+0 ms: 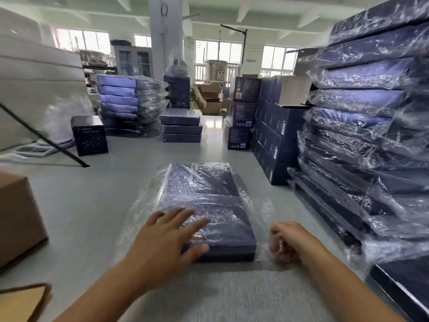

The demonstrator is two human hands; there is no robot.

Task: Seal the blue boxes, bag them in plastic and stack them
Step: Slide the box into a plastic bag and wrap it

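A flat blue box [206, 194] lies lengthwise on the grey table [92, 205] in front of me, inside a clear plastic bag [144, 205] whose loose edges spread around it. My left hand [167, 238] rests flat on the near end of the box, fingers spread, thumb against the front edge. My right hand [290, 242] is just right of the box's near corner, its fingers curled round the loose plastic at the bag's open end. A tall stack of bagged blue boxes [362, 126] rises at the right.
A brown carton [18, 217] stands at the left edge and a cardboard flap [23, 300] at the lower left. Unbagged blue boxes [271, 135] stand upright mid-right, more stacks [130, 105] at the back, a small dark box [89, 135] and a scale [39, 147] at left.
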